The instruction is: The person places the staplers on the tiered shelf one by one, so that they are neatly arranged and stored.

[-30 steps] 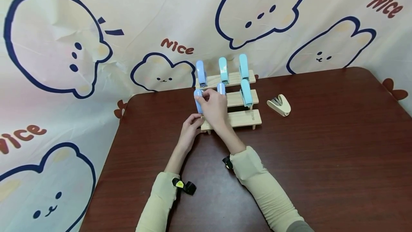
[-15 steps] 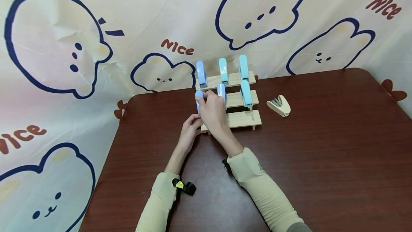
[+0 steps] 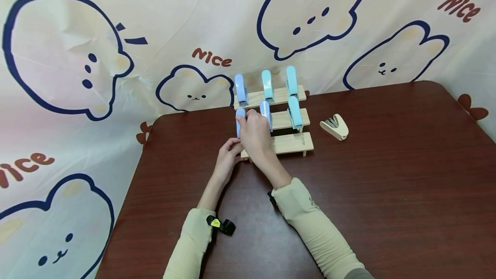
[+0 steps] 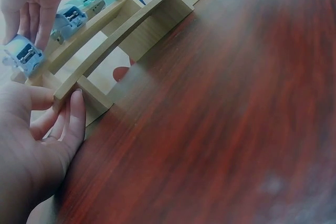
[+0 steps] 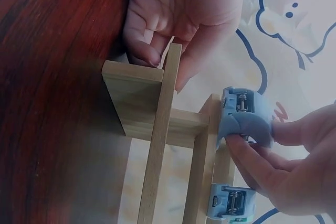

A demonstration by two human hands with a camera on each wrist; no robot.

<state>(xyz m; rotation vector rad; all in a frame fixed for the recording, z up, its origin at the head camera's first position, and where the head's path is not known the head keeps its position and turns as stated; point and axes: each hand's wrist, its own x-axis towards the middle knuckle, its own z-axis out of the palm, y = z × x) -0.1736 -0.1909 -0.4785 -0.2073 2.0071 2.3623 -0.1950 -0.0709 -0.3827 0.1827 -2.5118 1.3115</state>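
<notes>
A small stepped wooden rack (image 3: 291, 143) stands on the table, with several blue and turquoise spring clips on its upper two steps. My right hand (image 3: 256, 134) pinches a blue clip (image 5: 247, 116) between thumb and fingers at the left end of the middle step. In both wrist views, metal spring parts show in this clip. My left hand (image 3: 226, 160) grips the left end of the lowest step, its thumb and fingers around the board. Another blue clip (image 3: 265, 113) sits just right of my right hand, and a turquoise clip (image 3: 295, 112) is at the step's right end.
On the top step are a blue clip (image 3: 240, 89) and two turquoise clips, one in the middle (image 3: 267, 85). A cream clip (image 3: 336, 127) lies to the right of the rack on the dark wooden table (image 3: 387, 184). A cartoon-printed cloth hangs behind.
My right hand has shifted slightly down with the blue clip and uncovered more of the neighbouring blue clip. The left hand keeps its hold on the rack.
</notes>
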